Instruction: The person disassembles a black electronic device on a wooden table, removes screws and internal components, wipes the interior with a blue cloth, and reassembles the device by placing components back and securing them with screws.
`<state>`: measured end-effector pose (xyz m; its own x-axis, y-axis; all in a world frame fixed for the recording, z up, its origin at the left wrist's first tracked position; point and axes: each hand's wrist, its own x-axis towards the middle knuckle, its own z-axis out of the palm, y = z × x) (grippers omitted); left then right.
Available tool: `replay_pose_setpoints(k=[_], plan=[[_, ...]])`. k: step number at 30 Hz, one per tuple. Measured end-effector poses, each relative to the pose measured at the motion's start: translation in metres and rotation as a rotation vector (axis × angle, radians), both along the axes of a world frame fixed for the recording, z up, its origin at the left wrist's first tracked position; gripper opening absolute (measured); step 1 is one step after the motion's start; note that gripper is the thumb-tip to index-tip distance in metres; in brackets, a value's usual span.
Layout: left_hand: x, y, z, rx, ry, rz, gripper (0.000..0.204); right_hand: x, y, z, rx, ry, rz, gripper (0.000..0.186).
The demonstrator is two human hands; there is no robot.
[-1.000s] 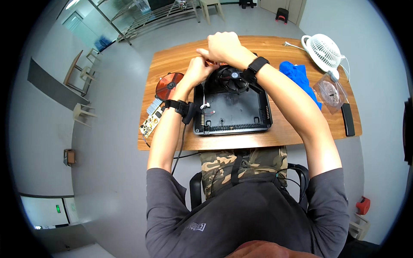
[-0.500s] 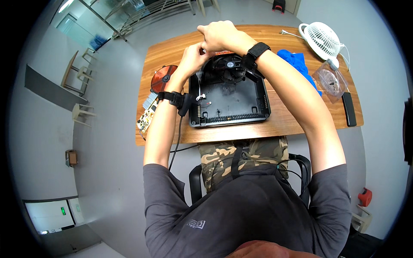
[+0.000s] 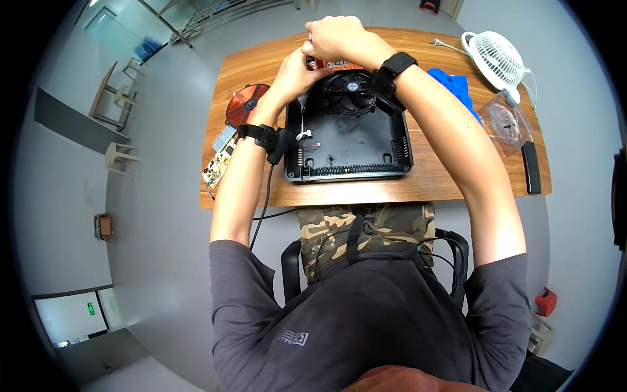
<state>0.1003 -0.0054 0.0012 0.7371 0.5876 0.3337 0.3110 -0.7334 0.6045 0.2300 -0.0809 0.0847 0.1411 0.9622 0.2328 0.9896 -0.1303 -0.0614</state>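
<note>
A black plastic appliance housing [image 3: 343, 147] lies open side up on the wooden table, with a round black fan [image 3: 353, 91] in its far part. White connector leads [image 3: 304, 135] run along its left inner wall. At the far left corner of the housing, my left hand [image 3: 294, 77] is closed, its thumb reaching toward the far rim. My right hand [image 3: 338, 40] is closed above and just beyond it, fingers curled together. Whatever sits between the fingers is hidden. A red item [image 3: 343, 65] shows partly behind the housing, beneath my right hand.
An orange-red coil disc [image 3: 247, 104] and a circuit board [image 3: 217, 168] with a heat sink lie left of the housing. To the right are a blue cloth [image 3: 450, 85], a white fan [image 3: 495, 59], a clear container [image 3: 506, 124] of small parts and a black oblong object [image 3: 531, 168].
The whole view has shifted a little, with the table sitting higher in the picture. My left thumb now extends farther toward the housing's rim. Both hands remain together at the far left corner.
</note>
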Motion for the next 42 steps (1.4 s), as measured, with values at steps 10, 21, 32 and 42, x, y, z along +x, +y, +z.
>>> replay_pose_setpoints(k=[10,21,32,42], plan=[[-0.002,-0.010,0.003,-0.045,0.014,0.081,0.038,0.001,0.008,-0.003,-0.102,-0.038,-0.040,0.050],[-0.009,-0.004,0.004,-0.060,0.018,0.006,0.046,0.006,-0.001,-0.013,0.144,-0.016,0.136,0.045],[0.001,-0.010,-0.001,0.006,-0.019,0.008,0.040,0.007,-0.002,-0.004,-0.030,0.004,0.012,0.050],[-0.016,-0.008,0.011,-0.021,0.005,0.010,0.035,-0.009,-0.009,0.013,-0.109,0.007,0.033,0.053]])
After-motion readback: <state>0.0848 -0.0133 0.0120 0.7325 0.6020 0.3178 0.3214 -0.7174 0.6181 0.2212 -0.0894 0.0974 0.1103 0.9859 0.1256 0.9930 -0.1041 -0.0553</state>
